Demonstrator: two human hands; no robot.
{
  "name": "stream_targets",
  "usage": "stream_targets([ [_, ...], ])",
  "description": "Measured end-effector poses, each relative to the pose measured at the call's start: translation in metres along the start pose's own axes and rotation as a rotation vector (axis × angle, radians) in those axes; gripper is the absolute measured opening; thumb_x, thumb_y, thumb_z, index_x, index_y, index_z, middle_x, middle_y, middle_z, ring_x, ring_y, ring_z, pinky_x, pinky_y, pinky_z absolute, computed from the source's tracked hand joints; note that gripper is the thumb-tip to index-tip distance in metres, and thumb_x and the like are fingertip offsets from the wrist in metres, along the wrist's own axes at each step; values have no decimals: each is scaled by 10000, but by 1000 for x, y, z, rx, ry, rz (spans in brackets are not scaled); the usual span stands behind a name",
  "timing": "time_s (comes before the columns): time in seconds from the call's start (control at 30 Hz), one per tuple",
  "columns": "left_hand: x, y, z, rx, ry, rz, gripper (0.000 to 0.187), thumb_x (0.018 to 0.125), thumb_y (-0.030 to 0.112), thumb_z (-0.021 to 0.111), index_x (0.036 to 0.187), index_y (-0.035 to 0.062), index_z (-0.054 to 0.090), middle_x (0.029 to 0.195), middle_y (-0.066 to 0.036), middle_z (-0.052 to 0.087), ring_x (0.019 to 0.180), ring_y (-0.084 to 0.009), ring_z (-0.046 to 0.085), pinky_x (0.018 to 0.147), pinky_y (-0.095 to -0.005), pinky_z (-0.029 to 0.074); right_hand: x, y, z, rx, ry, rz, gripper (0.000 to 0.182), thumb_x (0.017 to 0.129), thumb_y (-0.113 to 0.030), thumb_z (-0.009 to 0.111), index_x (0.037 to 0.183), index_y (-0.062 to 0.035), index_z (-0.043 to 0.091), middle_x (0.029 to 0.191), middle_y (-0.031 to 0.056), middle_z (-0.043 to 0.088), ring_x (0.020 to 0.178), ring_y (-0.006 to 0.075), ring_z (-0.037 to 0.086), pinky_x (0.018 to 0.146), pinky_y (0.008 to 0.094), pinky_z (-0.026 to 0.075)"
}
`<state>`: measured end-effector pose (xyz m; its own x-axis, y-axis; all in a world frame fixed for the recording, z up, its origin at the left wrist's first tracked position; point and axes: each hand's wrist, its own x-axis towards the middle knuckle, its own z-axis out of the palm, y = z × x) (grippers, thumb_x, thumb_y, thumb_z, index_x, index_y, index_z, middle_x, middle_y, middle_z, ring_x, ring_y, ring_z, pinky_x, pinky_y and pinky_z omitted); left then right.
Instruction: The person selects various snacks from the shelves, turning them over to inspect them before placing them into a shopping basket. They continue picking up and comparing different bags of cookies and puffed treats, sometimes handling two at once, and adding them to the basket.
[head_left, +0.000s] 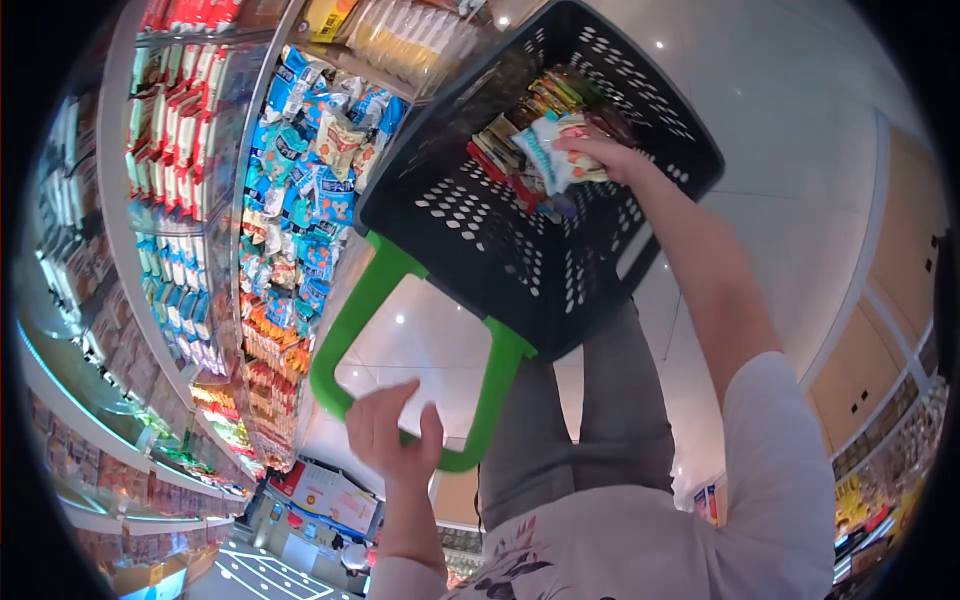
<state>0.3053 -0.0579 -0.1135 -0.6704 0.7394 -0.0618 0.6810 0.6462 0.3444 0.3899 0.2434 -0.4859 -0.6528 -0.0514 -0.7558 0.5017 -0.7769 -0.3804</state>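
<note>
while the left hand [395, 435] curled around the green handle [350, 330] of the black basket [480, 240], the right hand [600, 152] reached inside it, fingers pinching a white and blue snack packet [548, 150] above other packets, beside stocked shelves [200, 200].

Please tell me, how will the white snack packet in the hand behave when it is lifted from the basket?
The snack packet looks like thin crinkled film, so probably floppy and light. The right hand pinches it easily; it may feel slippery.
</note>
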Motion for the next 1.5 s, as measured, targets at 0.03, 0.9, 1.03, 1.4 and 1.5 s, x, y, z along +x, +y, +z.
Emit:
stream_targets([
  [0.03, -1, 0, -1, 11, -18, -13, 208, 760, 195, 670, 911, 53, 653, 835, -66, 663, 736, -256, 614, 682, -360, 446, 23, 2, 8, -49, 11, 24, 460, 752, -263, 774, 1115, -45, 593, 965, 55, 667, 816, 130, 656, 717, 275, 545],
  [0.9, 18, 1, -19, -57, -295, -22, 221, 899, 242, 609, 924, 22, 607, 809, -104, 649, 707, -230, 605, 657, -346, 479, 182, 77, 62, -1144, 380, -60, 986, 660, -618, 708, 1383, -56, 342, 1396, 224, 394, 1266, 373, 430, 1043, 437, 372],
  [1.03, 20, -1, -14, -77, -247, 21, 206, 903, 232, 599, 905, 26, 601, 788, -105, 643, 670, -227, 597, 639, -343, 472, 194, 81, 44, -930, 291, -59, 1078, 555, -574, 785, 1385, -45, 346, 1363, 210, 455, 1260, 322, 455, 1027, 387, 398],
  [1.4, 25, 5, -12, -75, -255, 6, 181, 907, 201, 583, 891, 21, 600, 773, -98, 631, 684, -226, 594, 649, -339, 468, 199, 84, 24, -926, 250, -105, 1036, 588, -518, 783, 1385, -19, 348, 1356, 242, 450, 1214, 340, 498, 995, 366, 422],
  [1.5, 24, 6, -12, -81, -251, 5, 172, 905, 191, 583, 904, 20, 602, 781, -98, 631, 696, -227, 595, 657, -342, 468, 180, 78, 43, -1053, 321, -133, 839, 672, -445, 738, 1327, -39, 406, 1326, 257, 453, 1198, 376, 491, 972, 408, 444],
])
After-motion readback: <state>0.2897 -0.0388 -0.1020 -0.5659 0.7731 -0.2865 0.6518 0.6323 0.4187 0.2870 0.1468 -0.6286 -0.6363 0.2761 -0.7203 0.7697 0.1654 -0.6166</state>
